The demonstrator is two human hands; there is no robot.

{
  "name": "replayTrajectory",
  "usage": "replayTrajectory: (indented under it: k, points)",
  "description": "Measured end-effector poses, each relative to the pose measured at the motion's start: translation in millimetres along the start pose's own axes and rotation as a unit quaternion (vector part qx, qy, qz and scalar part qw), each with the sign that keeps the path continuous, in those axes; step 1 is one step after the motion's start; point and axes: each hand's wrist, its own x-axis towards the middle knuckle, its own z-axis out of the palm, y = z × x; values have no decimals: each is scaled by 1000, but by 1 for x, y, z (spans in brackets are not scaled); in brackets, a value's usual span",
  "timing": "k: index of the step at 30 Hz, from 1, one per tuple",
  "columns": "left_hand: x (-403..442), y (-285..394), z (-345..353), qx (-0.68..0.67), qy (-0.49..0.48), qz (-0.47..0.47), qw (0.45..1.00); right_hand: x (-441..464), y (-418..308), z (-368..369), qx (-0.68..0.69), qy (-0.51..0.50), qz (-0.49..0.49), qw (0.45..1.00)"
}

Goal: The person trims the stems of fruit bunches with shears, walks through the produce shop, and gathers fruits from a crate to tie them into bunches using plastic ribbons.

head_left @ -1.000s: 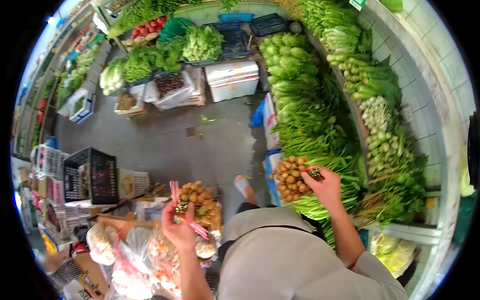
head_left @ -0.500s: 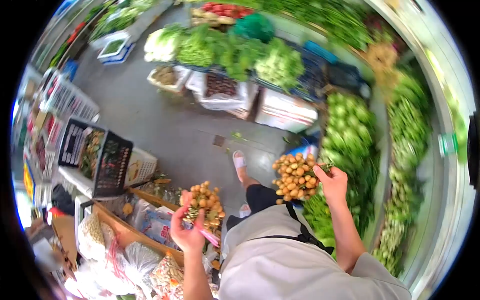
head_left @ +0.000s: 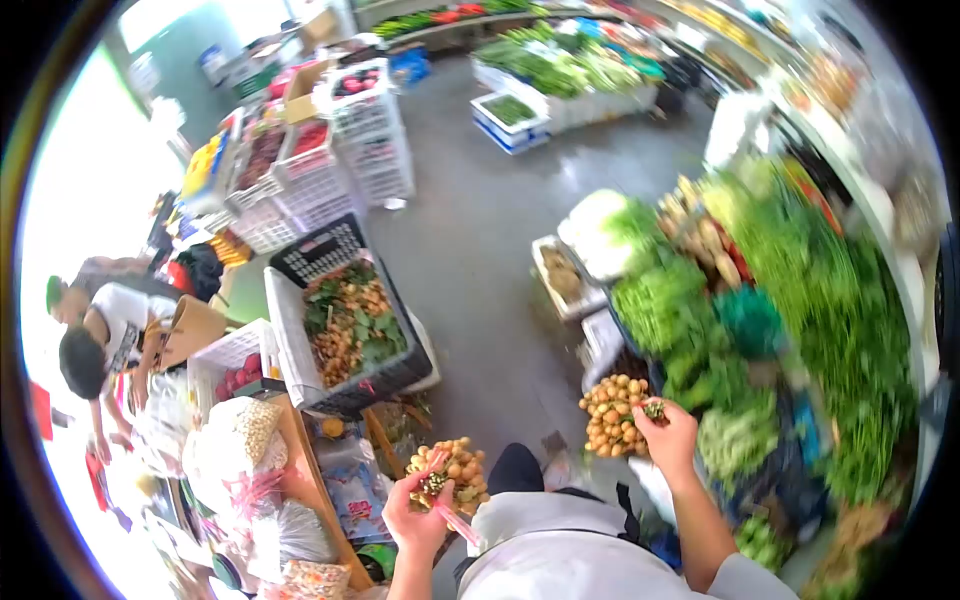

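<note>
My left hand (head_left: 415, 512) is closed on the stems of a bunch of longans (head_left: 462, 468); a pink tie strip trails from it over my shirt. On the other side, my right hand (head_left: 668, 436) pinches the cut stem ends of a second longan bunch (head_left: 613, 415), whose round tan fruits hang to the left of my fingers. Both bunches are held in the air in front of my body, apart from each other. Ahead on the left, a black and white crate (head_left: 398, 372) holds more longans (head_left: 345, 330) with green leaves.
Leafy greens (head_left: 670, 300) and a white-stemmed cabbage (head_left: 597, 235) crowd the right side. White baskets (head_left: 372, 150) are stacked at the far left. Two people (head_left: 110, 330) bend by the bagged goods at left. Grey floor (head_left: 470, 270) runs between. A blue-white box (head_left: 512, 125) stands farther off.
My view has swung left, bringing the longan crate and the people into clearer sight. Both hands still hold their bunches, with the cut stem ends now turned more toward me.
</note>
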Motion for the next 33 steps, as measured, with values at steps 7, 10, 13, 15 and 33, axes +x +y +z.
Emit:
replayTrajectory:
  k: [7, 10, 13, 15, 33]
  points:
    - [140, 22, 98, -47, 71, 5, 996, 191, -40, 101, 15, -103, -78, 991]
    - [221, 11, 137, -85, 59, -8, 995, 262, -82, 141, 28, -137, -74, 987]
    - [305, 23, 149, -59, 36, -9, 998, 332, -121, 181, -11, -128, -73, 989]
    - [360, 28, 157, -35, 59, -22, 997, 387, -125, 206, -49, -146, -58, 986]
    - [716, -25, 169, 130, 348, -54, 927, 686, -380, 625, 4, -432, -362, 826]
